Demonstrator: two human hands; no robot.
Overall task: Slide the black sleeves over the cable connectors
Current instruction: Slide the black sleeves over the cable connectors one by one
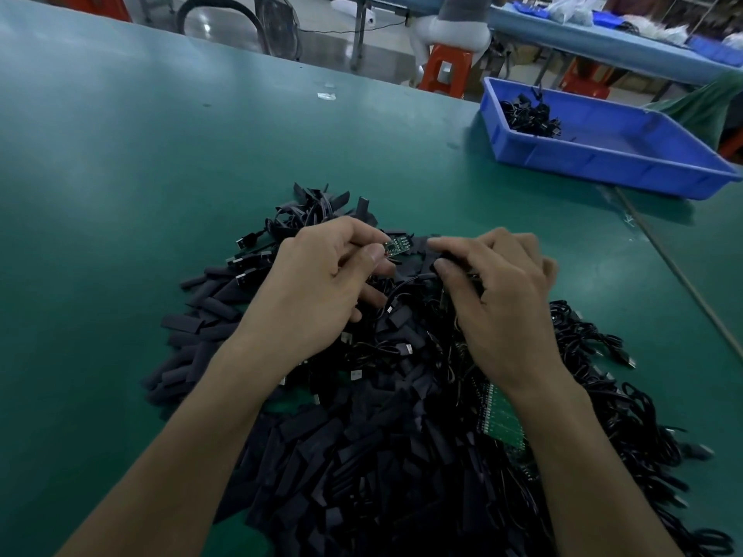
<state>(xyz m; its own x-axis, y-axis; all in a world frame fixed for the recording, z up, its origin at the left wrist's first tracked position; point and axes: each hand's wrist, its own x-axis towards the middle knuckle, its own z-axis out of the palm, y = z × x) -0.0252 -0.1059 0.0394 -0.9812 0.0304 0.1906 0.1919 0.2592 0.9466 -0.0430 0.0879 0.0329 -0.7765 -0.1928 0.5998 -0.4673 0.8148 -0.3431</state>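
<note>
Head view looks down on both hands, close together above a heap at the centre of the green desk [140, 154]. The left hand [321, 283] pinches a small green connector board [396, 247] between thumb and forefinger, its other fingers curled beneath. The right hand [498, 287] is curled too, thumb and forefinger nipping a black sleeve [436, 257] just beside the board at its 3 o'clock; whether the two touch I cannot tell. The pile of black sleeves [321, 456] spreads from the hands toward 6 and 8 o'clock, and tangled cables [603, 396] lie at 4 o'clock. A blue tray [603, 162] with a few cables sits at 2 o'clock, near the desk's far edge. Bare desk lies open from 9 to 12 o'clock.
</note>
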